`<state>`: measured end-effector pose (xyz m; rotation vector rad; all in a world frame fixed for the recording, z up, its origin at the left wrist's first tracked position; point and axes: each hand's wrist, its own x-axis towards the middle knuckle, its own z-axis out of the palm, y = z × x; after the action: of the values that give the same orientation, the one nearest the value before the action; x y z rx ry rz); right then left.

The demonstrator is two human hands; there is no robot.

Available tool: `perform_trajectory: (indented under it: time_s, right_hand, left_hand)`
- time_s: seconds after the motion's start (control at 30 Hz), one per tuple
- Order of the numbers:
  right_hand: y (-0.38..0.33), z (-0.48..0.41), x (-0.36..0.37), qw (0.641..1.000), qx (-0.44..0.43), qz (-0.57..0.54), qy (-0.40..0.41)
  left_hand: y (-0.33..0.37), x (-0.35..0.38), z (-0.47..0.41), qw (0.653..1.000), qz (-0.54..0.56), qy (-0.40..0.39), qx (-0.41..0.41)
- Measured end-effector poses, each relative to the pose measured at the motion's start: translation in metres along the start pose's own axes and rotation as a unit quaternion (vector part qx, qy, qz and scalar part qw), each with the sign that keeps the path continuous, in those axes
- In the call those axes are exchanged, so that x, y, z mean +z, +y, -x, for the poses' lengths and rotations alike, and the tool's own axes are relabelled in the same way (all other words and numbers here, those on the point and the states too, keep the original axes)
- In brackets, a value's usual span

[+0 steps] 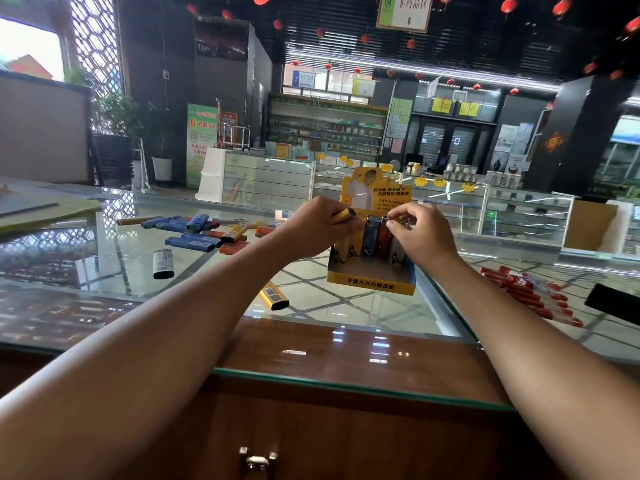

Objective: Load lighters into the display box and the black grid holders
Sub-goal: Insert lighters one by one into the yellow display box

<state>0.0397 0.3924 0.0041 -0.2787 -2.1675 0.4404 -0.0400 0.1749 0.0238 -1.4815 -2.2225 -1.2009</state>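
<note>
A yellow display box (pixel 370 284) stands on the glass counter, with a tall printed back card. A few lighters stand upright in it, among them a blue lighter (pixel 370 237) and an orange one. My left hand (pixel 311 230) grips a yellow lighter (pixel 343 215) over the box's left side. My right hand (pixel 420 233) pinches the top of a silver lighter (pixel 398 251) standing at the box's right. Loose lighters (pixel 197 230) in blue, orange and yellow lie in a heap at the left. No black grid holder can be made out.
A silver lighter (pixel 162 263) and a yellow lighter (pixel 274 295) lie alone on the glass counter (pixel 121 265). Red lighters (pixel 530 292) lie at the right beside a black object (pixel 613 303). A wooden ledge (pixel 346 348) runs along the near side. Shop cabinets stand beyond.
</note>
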Motion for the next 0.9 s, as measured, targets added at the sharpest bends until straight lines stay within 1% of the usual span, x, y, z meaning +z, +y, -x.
perform_trajectory:
  time_s: [0.57, 0.9]
  right_hand:
    - [-0.0028, 0.0013, -0.0035, 1.000, -0.007, -0.003, 0.001]
    - [-0.0076, 0.0027, -0.0040, 1.000, 0.016, -0.004, 0.000]
  left_hand:
    - [-0.0012, 0.0011, -0.0012, 1.000, 0.003, 0.000, 0.000]
    - [-0.0027, 0.0009, -0.0009, 1.000, 0.000, -0.004, 0.001]
